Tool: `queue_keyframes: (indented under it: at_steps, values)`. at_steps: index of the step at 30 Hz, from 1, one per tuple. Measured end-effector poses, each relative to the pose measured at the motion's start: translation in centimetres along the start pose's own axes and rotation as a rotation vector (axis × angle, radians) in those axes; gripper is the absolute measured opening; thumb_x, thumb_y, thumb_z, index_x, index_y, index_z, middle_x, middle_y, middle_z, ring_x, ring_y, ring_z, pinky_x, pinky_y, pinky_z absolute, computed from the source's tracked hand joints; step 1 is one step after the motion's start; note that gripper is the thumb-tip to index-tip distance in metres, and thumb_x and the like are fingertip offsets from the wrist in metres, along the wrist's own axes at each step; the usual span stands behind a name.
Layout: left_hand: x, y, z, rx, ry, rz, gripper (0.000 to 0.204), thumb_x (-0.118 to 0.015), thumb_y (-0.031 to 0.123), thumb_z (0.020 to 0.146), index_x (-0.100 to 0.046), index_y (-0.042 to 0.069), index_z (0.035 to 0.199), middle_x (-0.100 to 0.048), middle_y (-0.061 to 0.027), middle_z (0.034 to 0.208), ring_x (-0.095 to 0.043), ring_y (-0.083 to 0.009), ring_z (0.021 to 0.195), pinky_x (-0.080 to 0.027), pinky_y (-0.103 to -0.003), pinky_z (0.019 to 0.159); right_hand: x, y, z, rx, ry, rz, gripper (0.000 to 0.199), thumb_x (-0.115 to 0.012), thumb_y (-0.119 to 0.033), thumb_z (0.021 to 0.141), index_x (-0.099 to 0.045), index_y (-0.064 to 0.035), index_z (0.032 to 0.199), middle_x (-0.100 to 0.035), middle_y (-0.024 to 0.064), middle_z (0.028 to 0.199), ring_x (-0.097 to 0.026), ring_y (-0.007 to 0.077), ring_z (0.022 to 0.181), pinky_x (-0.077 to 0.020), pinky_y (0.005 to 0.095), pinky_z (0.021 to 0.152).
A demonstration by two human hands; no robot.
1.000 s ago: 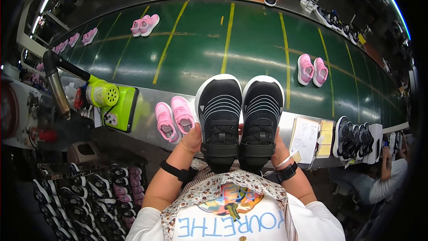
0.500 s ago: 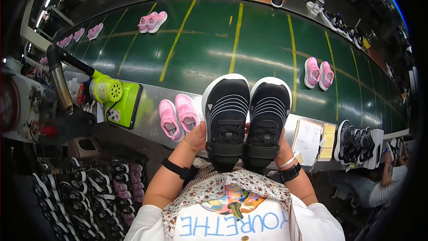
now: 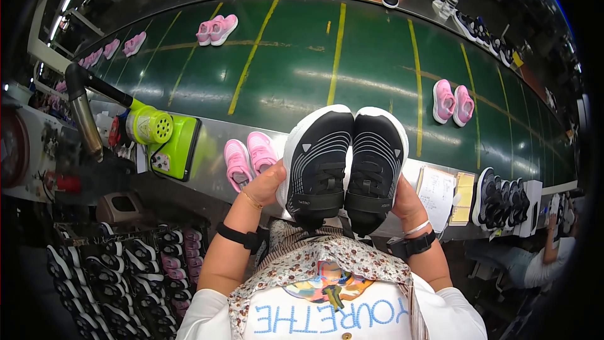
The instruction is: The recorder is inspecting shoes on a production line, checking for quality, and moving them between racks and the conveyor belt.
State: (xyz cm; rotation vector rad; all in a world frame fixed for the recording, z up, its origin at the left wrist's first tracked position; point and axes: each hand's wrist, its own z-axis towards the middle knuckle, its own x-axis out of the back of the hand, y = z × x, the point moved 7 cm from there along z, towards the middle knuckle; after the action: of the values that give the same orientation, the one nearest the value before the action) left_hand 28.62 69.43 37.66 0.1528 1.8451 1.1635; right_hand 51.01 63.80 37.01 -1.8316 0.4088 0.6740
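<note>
A pair of black sneakers with white soles is held up in front of me, toes pointing away. My left hand (image 3: 269,182) is closed on the outer side of the left black sneaker (image 3: 319,157), its thumb along the white sole. The right black sneaker (image 3: 376,157) is gripped at its outer side by my right hand (image 3: 408,200), whose fingers are partly hidden behind it. The two shoes touch along their inner sides, and their outer sides are turned partly up. Just left of my left hand, a pair of pink sneakers (image 3: 238,162) rests on the metal ledge.
A green conveyor belt (image 3: 283,75) with yellow lines carries more pink sneakers (image 3: 453,102). Left stands a lime-green hot-air blower (image 3: 170,135). Right on the ledge are a notebook (image 3: 435,192) and black sneakers (image 3: 497,198). A shoe rack (image 3: 126,277) stands lower left; co-workers sit across and right.
Both black sneakers have rolled so their outer sides show more, and their toes have come together. The pink pairs on the belt have shifted slightly right.
</note>
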Motion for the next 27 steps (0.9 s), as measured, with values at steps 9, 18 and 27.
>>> queue_keyframes:
  at_steps: [9,18,27]
  values:
    - [0.0,2.0,-0.3,-0.033,0.129,0.229,0.082,-0.057,0.051,0.078,-0.025,0.0,0.133,-0.04,-0.0087,0.129,-0.04,-0.0164,0.117,-0.034,-0.03,0.096,0.7,-1.4,-1.0,0.104,0.069,-0.189,0.058,-0.042,-0.034,0.091,-0.022,-0.0016,0.135,-0.036,0.0093,0.132,-0.037,0.0173,0.119,-0.0283,0.0311,0.1]
    - [-1.2,3.5,-0.5,-0.058,0.152,0.39,0.055,-0.043,0.026,0.092,-0.022,0.0,0.136,-0.031,-0.0104,0.136,-0.029,-0.0187,0.125,-0.022,-0.03,0.103,-0.7,-3.9,-2.1,0.158,0.13,-0.443,0.057,-0.044,-0.023,0.09,-0.019,0.0007,0.136,-0.033,0.0095,0.135,-0.03,0.0173,0.124,-0.0201,0.0295,0.103]
    - [-2.9,5.1,-0.6,-0.115,0.166,0.52,0.055,-0.046,0.025,0.091,-0.024,0.0,0.135,-0.034,-0.0113,0.135,-0.031,-0.019,0.124,-0.022,-0.03,0.102,-1.2,-4.6,-2.6,0.198,0.163,-0.579,0.056,-0.046,-0.022,0.09,-0.022,0.0008,0.135,-0.036,0.01,0.133,-0.032,0.0172,0.122,-0.0226,0.0296,0.101]
